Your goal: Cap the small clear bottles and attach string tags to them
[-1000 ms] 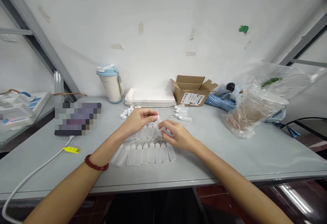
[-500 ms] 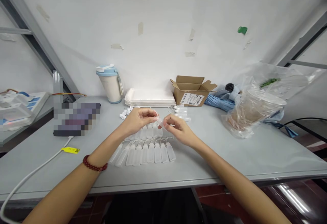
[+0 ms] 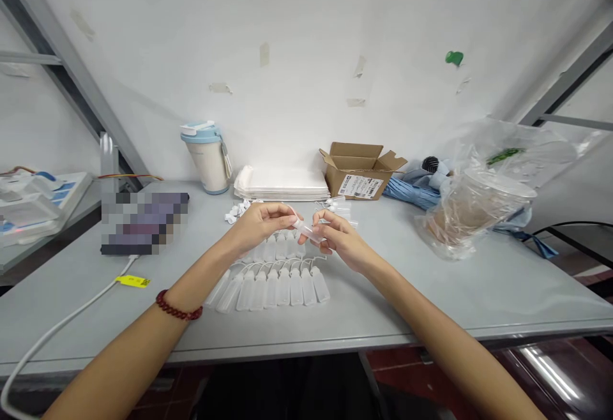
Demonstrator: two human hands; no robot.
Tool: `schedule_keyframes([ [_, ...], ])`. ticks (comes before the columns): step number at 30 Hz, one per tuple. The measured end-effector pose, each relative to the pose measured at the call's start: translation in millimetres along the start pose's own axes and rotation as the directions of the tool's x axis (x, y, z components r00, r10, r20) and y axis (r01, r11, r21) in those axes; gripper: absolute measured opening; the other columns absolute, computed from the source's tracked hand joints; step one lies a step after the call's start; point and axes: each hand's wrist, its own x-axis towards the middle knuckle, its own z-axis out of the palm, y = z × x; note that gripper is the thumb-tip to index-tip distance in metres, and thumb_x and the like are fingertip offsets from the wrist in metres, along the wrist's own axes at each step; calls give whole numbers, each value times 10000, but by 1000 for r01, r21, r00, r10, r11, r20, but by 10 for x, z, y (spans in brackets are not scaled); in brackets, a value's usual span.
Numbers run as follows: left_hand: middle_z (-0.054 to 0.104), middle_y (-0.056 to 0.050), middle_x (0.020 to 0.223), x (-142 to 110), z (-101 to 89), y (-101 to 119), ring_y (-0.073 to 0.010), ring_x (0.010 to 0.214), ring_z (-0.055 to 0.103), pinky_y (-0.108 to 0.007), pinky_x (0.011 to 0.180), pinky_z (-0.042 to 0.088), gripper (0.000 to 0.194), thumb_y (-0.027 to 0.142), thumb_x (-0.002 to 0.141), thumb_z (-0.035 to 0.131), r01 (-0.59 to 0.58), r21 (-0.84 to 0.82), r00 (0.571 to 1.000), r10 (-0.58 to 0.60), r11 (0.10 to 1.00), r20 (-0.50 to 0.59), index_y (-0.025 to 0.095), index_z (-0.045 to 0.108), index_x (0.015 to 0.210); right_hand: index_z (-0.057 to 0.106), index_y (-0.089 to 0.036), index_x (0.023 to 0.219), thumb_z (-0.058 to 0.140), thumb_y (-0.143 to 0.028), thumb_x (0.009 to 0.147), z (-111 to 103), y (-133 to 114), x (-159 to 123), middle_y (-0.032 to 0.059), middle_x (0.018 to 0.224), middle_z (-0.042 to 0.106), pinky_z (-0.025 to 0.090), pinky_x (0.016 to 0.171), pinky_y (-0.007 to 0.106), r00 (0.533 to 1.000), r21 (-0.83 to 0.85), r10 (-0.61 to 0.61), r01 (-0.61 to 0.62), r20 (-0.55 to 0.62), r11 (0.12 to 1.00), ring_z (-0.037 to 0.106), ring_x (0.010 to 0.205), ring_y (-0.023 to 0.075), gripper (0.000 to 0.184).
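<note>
Above the rows on the table, a small translucent plastic tube is held between my two hands, slanting down to the right. My left hand is closed, thumb and finger pinching the tube's upper end, where a thin white loop shows. The fingers of my right hand are closed around its lower body. Below lies a front row of similar translucent tubes with white cord loops at their tops. A second row is partly covered by my hands. Small white pieces are heaped behind my left hand.
More clear tubes lie behind my right hand. A stack of white envelopes, an open cardboard box and a blue-lidded cup stand along the wall. A bagged container is at right; a pixelated device with a cable lies left.
My right hand has shifted slightly right and its fingers now lie further along the tube, leaving more of it showing. My left hand has barely moved.
</note>
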Motion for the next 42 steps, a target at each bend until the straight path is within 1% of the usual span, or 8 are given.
schedule_keyframes([
  [5, 640, -42, 686, 6, -18, -11, -131, 579, 582, -280, 597, 495, 333, 448, 768, 628, 163, 120, 986, -167, 979, 25, 125, 646, 687, 391, -231, 789, 548, -282, 770, -2, 5, 4, 6, 685, 654, 249, 480, 229, 1000, -20, 14, -14, 20, 1000, 417, 571, 116, 166],
  [11, 655, -33, 752, -31, -23, 93, -143, 680, 596, -302, 687, 504, 246, 391, 760, 639, 46, 154, 995, -59, 987, 85, 161, 670, 842, 391, -229, 804, 525, -266, 771, -20, 24, 2, 9, 696, 651, 252, 476, 221, 999, 52, 11, -13, 43, 999, 423, 575, 113, 143],
  [16, 677, -37, 817, -38, -34, 79, -154, 748, 615, -310, 741, 506, 250, 381, 770, 635, 13, 132, 990, -31, 991, 135, 182, 672, 915, 393, -233, 805, 528, -275, 774, -25, 31, 8, -1, 684, 649, 247, 473, 221, 999, 59, 25, -27, 40, 998, 401, 536, 107, 144],
  [23, 638, -37, 687, -16, -38, 38, -124, 569, 579, -264, 583, 482, 337, 446, 804, 572, 80, 211, 987, -108, 974, 122, 141, 645, 681, 384, -233, 793, 531, -276, 769, -14, 25, 14, -4, 676, 650, 248, 473, 216, 998, 46, 47, -49, 50, 998, 419, 547, 111, 155],
  [28, 662, -21, 784, -29, -36, 76, -123, 662, 573, -255, 642, 470, 221, 374, 791, 600, -26, 231, 992, -3, 973, 125, 179, 693, 832, 392, -230, 803, 522, -263, 761, -37, 43, 21, 3, 695, 668, 237, 464, 212, 998, 91, 33, -38, 53, 995, 393, 515, 100, 140],
  [33, 679, -21, 845, -27, -64, 62, -141, 721, 585, -251, 635, 462, 279, 377, 780, 611, -46, 256, 987, 4, 966, 164, 218, 679, 1000, 394, -230, 807, 532, -275, 759, -38, 38, 25, 9, 703, 674, 226, 463, 211, 998, 94, 35, -39, 45, 995, 385, 507, 97, 153],
  [36, 674, -37, 866, -23, -75, 64, -143, 719, 588, -251, 625, 462, 289, 441, 804, 570, -21, 291, 983, -34, 956, 182, 197, 691, 900, 390, -230, 811, 537, -276, 764, -24, 28, 22, 7, 696, 671, 227, 464, 212, 998, 87, 41, -44, 43, 995, 381, 513, 99, 161],
  [42, 650, -33, 729, -1, -63, 25, -136, 633, 579, -245, 578, 443, 338, 482, 798, 560, -13, 306, 990, -31, 952, 137, 168, 656, 719, 411, -227, 848, 521, -308, 786, -9, 16, 20, 9, 700, 670, 229, 457, 213, 997, 48, 74, -75, 28, 996, 371, 506, 96, 151],
])
